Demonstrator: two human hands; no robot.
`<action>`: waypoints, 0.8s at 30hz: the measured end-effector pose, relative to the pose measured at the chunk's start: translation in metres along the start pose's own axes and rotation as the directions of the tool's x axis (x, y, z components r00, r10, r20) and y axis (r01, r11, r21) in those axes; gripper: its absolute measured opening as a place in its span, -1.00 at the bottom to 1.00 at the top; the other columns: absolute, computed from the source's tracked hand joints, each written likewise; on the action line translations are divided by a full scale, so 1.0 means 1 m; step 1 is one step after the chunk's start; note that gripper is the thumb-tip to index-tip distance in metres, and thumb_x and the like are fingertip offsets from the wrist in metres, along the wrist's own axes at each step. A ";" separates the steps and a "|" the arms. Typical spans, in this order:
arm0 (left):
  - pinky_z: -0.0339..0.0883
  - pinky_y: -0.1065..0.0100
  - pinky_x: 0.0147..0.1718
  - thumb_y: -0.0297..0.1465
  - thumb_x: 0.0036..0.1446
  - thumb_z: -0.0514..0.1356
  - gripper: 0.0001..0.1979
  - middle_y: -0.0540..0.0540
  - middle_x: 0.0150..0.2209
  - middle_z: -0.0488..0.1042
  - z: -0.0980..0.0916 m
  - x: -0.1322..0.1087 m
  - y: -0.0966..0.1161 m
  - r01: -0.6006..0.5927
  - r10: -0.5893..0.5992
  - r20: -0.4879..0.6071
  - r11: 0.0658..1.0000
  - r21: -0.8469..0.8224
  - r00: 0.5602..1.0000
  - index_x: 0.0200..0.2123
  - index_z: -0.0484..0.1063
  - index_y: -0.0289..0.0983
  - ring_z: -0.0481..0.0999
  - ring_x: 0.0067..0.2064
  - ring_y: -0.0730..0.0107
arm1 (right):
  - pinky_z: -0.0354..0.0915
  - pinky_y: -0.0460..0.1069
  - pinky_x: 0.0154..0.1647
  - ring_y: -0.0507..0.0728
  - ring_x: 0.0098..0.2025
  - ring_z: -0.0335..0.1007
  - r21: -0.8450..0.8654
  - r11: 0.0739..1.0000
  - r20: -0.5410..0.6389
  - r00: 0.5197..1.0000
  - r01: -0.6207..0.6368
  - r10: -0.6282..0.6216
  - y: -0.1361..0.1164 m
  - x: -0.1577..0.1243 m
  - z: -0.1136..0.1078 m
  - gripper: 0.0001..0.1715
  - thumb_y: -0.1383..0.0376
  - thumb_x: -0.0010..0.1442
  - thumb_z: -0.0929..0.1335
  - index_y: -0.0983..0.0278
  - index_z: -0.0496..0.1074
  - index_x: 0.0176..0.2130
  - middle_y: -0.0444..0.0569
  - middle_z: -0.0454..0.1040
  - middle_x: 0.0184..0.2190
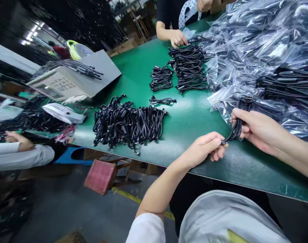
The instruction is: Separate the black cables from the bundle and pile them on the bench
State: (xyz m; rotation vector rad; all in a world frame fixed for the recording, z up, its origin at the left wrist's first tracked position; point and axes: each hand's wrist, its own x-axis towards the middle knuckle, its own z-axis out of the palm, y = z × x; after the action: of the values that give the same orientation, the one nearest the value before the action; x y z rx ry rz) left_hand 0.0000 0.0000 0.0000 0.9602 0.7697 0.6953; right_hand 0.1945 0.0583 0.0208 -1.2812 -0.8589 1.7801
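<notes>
My right hand (pixel 255 130) is closed around a coiled black cable (pixel 238 125) just above the green table (pixel 189 118). The cable's upper loop and plug stick out above my fingers, by the edge of a clear bag. My left hand (pixel 207 148) pinches the cable's lower end between thumb and fingers. Both hands are near the table's front edge. A large heap of bundled black cables (pixel 128 123) lies to the left of my hands.
A pile of clear plastic bags with cables (pixel 260 50) fills the right side. More cable bundles (pixel 186 67) lie farther back, where another person's hand (pixel 178 38) rests. A grey machine (pixel 75 77) stands left. A sleeved arm (pixel 19 153) reaches in at left.
</notes>
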 end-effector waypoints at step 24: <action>0.39 0.16 0.05 -0.09 0.32 0.25 -0.50 -0.35 -0.03 0.61 -0.134 0.065 0.087 0.724 0.425 -0.636 -0.069 0.687 0.644 0.15 0.43 -0.31 0.59 0.08 -0.04 | -0.23 -0.16 -0.66 -0.14 -0.64 -0.26 0.005 0.998 0.327 0.943 -0.064 0.059 0.013 -0.005 -0.006 -0.70 0.15 0.08 0.62 0.28 0.59 -0.31 -0.35 -0.03 -0.63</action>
State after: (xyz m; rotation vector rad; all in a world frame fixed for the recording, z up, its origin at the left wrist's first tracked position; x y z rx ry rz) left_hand -0.0894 0.1474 0.0128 1.9253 2.4685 -0.0121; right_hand 0.1989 0.0480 0.0099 -1.0258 -0.9919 2.0818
